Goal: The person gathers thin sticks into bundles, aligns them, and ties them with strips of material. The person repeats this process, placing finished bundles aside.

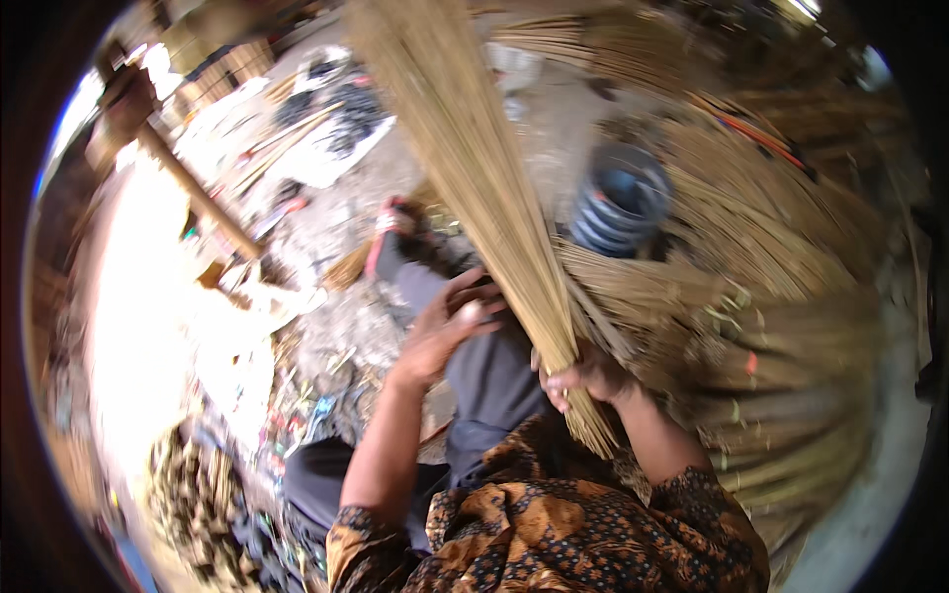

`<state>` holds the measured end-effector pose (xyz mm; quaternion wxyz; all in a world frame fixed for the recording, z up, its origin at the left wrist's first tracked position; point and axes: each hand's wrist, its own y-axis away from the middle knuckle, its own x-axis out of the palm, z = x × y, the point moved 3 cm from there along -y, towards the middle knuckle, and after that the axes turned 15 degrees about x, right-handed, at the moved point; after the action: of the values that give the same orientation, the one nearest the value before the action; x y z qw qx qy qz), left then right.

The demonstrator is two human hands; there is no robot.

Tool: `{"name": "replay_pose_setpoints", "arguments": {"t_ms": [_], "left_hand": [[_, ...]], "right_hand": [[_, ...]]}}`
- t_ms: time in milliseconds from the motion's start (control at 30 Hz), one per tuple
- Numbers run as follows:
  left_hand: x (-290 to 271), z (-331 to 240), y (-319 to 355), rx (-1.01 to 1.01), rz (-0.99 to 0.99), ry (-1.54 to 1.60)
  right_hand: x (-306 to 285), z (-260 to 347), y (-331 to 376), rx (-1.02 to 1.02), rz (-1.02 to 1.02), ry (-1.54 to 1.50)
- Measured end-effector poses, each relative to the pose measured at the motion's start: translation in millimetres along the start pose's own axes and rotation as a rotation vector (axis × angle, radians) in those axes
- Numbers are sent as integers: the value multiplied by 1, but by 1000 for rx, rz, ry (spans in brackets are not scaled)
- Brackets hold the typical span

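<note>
A long bundle of straw-coloured broom stalks (484, 188) slants up from my lap toward the top of the view, widening at its far end. Near its narrow lower end, my right hand (590, 376) is wrapped round the stalks, with the cut ends sticking out below the fist. My left hand (457, 321) is raised just left of the bundle over my leg, its fingers spread and somewhat blurred. Whether its fingertips touch the stalks is hard to make out, but it grips nothing.
To the right stands a blue-grey ribbed bucket (621, 203) among heaps of loose stalks (751, 208). Tied bundles (791, 395) lie at my right side. A wooden pole (198, 188) leans at the left. Short cut pieces (198, 499) are piled at the lower left.
</note>
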<state>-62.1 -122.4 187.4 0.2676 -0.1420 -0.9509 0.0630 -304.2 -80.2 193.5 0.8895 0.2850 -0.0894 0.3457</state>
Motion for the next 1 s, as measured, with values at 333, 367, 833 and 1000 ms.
{"name": "replay_pose_setpoints", "arguments": {"t_ms": [333, 367, 833, 1000], "left_hand": [[-30, -38, 5, 206, -770, -17], [-31, -41, 5, 235, -779, -67], [4, -92, 7, 303, -57, -651], [5, -71, 14, 17, 0, -837]], "right_hand": [[47, -38, -82, 39, -92, 688], [51, -35, -91, -21, -61, 644], [79, 112, -121, -491, -92, 164], [90, 123, -133, -615, -115, -121]]}}
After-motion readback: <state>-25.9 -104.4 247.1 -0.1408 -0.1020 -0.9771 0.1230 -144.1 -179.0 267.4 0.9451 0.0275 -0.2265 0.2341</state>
